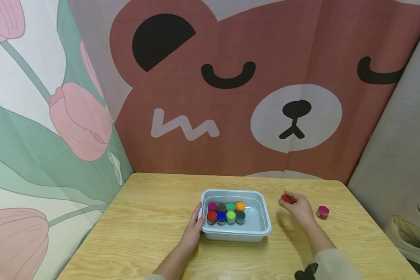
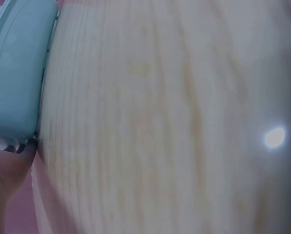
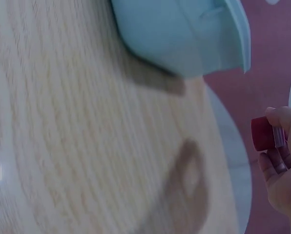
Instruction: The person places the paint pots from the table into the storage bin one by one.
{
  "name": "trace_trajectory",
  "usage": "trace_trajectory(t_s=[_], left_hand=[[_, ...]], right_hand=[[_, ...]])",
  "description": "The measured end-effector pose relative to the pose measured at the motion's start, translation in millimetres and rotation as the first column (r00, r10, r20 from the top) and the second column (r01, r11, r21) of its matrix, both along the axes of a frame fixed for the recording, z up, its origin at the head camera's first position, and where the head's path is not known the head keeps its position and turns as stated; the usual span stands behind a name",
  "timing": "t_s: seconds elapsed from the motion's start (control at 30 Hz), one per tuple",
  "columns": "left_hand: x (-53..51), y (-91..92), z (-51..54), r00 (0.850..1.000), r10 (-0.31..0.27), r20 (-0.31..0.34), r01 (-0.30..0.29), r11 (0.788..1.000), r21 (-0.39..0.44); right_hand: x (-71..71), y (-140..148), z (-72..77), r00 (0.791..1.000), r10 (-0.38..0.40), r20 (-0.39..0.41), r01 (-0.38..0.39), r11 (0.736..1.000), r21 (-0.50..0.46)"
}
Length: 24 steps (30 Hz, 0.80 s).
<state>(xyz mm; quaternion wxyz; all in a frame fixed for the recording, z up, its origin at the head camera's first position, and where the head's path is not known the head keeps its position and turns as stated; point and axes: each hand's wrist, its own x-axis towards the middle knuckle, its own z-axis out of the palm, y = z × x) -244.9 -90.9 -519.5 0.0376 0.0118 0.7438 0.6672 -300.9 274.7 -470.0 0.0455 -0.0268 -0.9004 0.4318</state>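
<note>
A pale blue plastic tub [image 1: 236, 236] stands on the table, with several small paint jars inside. Their lids vary in colour, among them a red-lidded jar [image 1: 211, 217] and an orange-lidded jar [image 1: 240, 207]. My left hand [image 1: 191, 230] grips the tub's left side; in the left wrist view its fingertips [image 2: 28, 146] meet the tub's lower edge. To the right of the tub, my right hand [image 1: 299, 208] pinches another red-lidded paint jar [image 3: 264, 133] above the table, thumb and fingers round its clear body. A magenta-lidded jar [image 1: 322, 212] sits on the table right of that hand.
The light wood table [image 1: 154, 206] reaches back to a curtain [image 1: 182, 159] printed with a bear face. Another curtain with tulips [image 1: 80, 120] hangs at the left, and a pale one [image 1: 399, 163] at the right. The jars fill the tub's left part.
</note>
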Motion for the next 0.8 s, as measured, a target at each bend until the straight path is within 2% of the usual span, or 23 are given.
trace_trajectory(t_s=[0.17,0.4,0.8], left_hand=[[0.5,-0.7,0.5,1.0,-0.005,0.005,0.005,1.0,-0.002],[0.2,-0.7,0.8,1.0,-0.008,-0.002,0.008,1.0,0.0],[1.6,-0.7,2.9,1.0,-0.006,0.007,0.007,1.0,-0.008]], right_hand=[[4.4,-14.4,14.5,1.0,0.011,-0.019,-0.011,1.0,-0.02],[7.8,-34.2,27.6,0.997,0.055,-0.049,-0.059,0.995,-0.081],[13.5,-74.9,39.2,0.988,0.147,-0.044,-0.15,0.985,-0.09]])
